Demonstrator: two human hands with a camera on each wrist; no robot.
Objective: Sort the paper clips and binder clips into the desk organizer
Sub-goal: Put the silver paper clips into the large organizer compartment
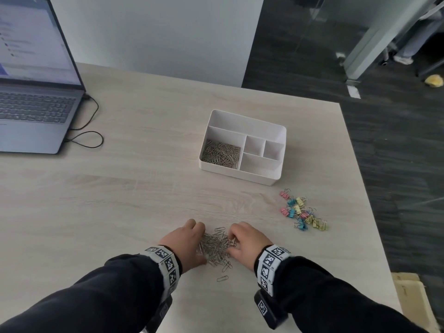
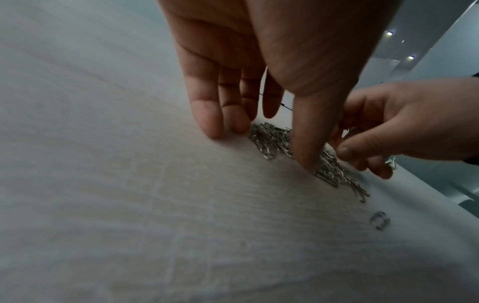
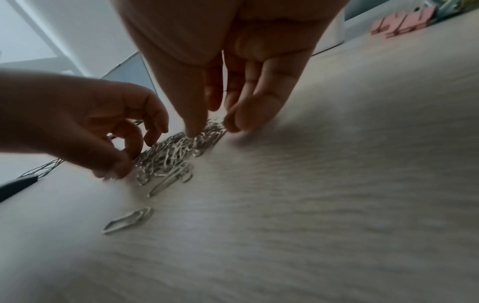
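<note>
A pile of silver paper clips (image 1: 216, 246) (image 2: 272, 139) (image 3: 171, 155) lies near the table's front edge. My left hand (image 1: 201, 239) (image 2: 269, 145) closes on the pile from the left, thumb and fingertips bracketing the clips. My right hand (image 1: 231, 239) (image 3: 212, 129) closes on it from the right in the same way. One loose paper clip (image 1: 222, 278) (image 3: 127, 220) lies just in front. The white desk organizer (image 1: 242, 179) stands farther back, with several paper clips (image 1: 221, 153) in its large left compartment. Coloured binder clips (image 1: 302, 213) (image 3: 404, 22) lie in a heap at the right.
An open laptop (image 1: 31, 92) sits at the far left with a black cable (image 1: 89, 138) looping beside it. The table's right edge runs close past the binder clips, and a cardboard box (image 1: 408, 296) stands on the floor beyond it.
</note>
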